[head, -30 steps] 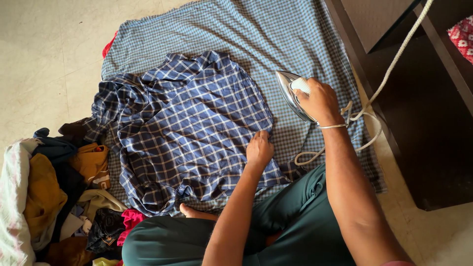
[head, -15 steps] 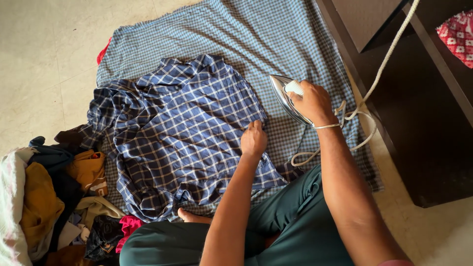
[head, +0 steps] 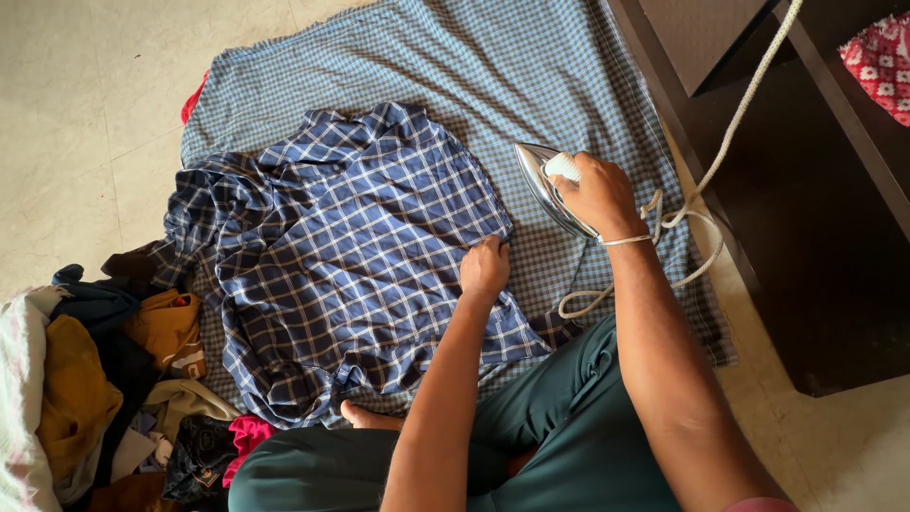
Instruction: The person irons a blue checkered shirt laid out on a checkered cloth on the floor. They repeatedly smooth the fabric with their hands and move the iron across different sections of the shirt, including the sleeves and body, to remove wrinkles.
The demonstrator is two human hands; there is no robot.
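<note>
A dark blue checked shirt [head: 351, 256] lies crumpled on a light blue checked cloth [head: 474, 66] spread over the floor. My left hand [head: 485, 267] pinches the shirt's right edge with curled fingers. To its right, my right hand [head: 592, 194] grips the white handle of a metal iron [head: 542, 182], which is tilted up on its side beside the shirt, soleplate facing left. A white cord [head: 701, 194] runs from the iron up to the right and loops on the cloth.
A heap of mixed clothes [head: 104, 379] lies at the lower left. Dark wooden furniture [head: 806, 228] stands along the right edge of the cloth. My crossed legs in green trousers [head: 569, 427] sit at the cloth's near edge. Pale tiled floor [head: 76, 114] shows at upper left.
My left hand slid up along the shirt's right edge and curled onto it. The iron shifted slightly left and down in view with my right hand.
</note>
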